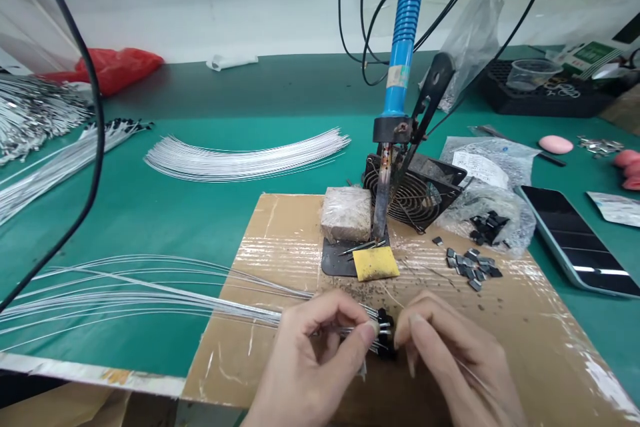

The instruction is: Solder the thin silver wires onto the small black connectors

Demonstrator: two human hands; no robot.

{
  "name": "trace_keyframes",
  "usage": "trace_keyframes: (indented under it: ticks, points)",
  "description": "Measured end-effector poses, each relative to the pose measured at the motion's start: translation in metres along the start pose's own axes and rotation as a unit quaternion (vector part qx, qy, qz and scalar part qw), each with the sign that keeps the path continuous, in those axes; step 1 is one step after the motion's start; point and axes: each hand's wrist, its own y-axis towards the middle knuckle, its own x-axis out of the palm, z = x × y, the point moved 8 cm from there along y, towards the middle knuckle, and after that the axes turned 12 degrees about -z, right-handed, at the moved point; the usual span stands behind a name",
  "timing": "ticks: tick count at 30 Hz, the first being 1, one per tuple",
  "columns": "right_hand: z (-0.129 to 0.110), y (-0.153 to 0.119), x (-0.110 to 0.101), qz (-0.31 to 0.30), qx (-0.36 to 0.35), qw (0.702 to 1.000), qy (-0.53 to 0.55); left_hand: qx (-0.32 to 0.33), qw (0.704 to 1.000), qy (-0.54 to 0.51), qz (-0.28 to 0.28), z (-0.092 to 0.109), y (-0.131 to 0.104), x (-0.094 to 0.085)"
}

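Our left hand (310, 360) pinches the thin, springy wires (150, 293) near their black end caps (385, 330); right hand (450, 353) fingers apparently closed on one cap.

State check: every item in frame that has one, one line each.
left hand: pinching wire bundle
right hand: fingertips at the black parts
wire bundle: held, fanned out leftward
black parts: on wire ends
soldering iron: upright in stand
phone: screen dark, lying flat
fan: tilted, spinning unclear
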Motion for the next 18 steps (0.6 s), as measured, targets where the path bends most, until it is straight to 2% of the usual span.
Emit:
trace_keyframes:
  ticks: [4,7,10,15,18]
  points:
    - [-0.006,0.0,0.012,-0.033,-0.048,0.998,-0.018,-0.016,0.999,-0.027,-0.027,0.0,-0.001,0.003]
    - [-0.007,-0.002,0.018,-0.025,-0.062,0.998,-0.019,-0.038,0.997,-0.051,-0.039,-0.002,-0.001,0.007]
    - [-0.007,-0.005,0.019,0.003,-0.065,0.998,-0.022,-0.047,0.996,-0.072,-0.029,-0.002,0.0,0.009]
    - [0.007,-0.006,0.001,0.071,-0.014,0.997,-0.007,-0.042,0.996,-0.082,0.015,0.002,0.0,0.005]
    - [0.016,-0.005,-0.007,0.073,0.022,0.997,0.012,-0.04,0.995,-0.087,0.035,0.004,0.0,0.001]
